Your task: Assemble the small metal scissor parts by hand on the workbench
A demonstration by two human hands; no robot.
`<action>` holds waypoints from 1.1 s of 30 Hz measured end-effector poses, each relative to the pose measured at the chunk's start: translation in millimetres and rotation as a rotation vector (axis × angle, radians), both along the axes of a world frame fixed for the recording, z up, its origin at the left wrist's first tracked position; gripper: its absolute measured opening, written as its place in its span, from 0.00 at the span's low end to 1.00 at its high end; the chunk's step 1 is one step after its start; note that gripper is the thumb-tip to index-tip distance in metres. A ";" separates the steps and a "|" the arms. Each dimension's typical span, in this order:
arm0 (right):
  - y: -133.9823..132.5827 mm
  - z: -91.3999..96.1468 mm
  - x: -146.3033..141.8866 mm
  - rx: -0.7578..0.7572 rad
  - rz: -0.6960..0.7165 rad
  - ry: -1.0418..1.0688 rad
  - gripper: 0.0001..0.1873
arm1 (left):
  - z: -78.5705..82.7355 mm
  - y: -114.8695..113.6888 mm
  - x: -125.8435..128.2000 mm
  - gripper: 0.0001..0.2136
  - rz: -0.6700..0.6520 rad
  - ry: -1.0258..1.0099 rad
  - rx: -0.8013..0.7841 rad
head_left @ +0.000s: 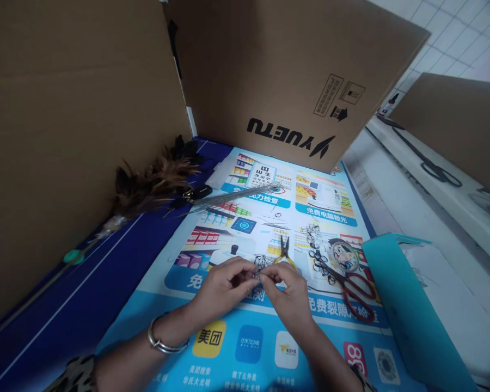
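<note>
My left hand [228, 280] and my right hand [288, 288] meet low over the printed sheet, thumbs and forefingers pinched together at the fingertips. Something small and silvery shows between them, too tiny to name. Just beyond the fingers lies a tangle of thin wire bits [263, 261]. Pliers with yellow handles [285, 247] rest behind my right hand, jaws pointing away and partly spread. Red-handled scissors [357, 294] lie to the right, beside several small black loops [322, 264] and a round clear dish [344, 256].
A bundle of thin straight wires [240, 197] lies across the sheet [147, 326]. A feather duster [155, 177] runs along the left cardboard wall [73, 109]. Another cardboard panel [269, 65] stands behind. At right are a teal folder-like box [408, 310] and black scissors [436, 171] on a ledge.
</note>
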State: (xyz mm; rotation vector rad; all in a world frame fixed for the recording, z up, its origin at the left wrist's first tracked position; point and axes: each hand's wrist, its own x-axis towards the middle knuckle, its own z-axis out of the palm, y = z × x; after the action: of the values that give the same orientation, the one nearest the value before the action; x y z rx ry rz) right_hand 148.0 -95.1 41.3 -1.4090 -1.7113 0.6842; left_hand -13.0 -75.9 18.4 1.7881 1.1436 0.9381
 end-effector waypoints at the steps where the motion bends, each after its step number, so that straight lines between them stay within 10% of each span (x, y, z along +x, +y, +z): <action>1: 0.2 0.2 -0.3 -0.013 0.007 0.017 0.05 | -0.2 -0.3 0.2 0.06 0.000 -0.005 -0.006; 33: -1.1 -3.9 1.1 -0.075 0.110 0.082 0.05 | 1.2 1.8 -1.5 0.08 -0.008 -0.248 -0.318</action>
State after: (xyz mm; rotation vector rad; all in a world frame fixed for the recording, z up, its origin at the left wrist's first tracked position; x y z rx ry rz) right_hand 149.1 -96.1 37.4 -1.3266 -1.7240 0.8624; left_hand -14.5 -74.1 19.6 1.3797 1.0595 0.8889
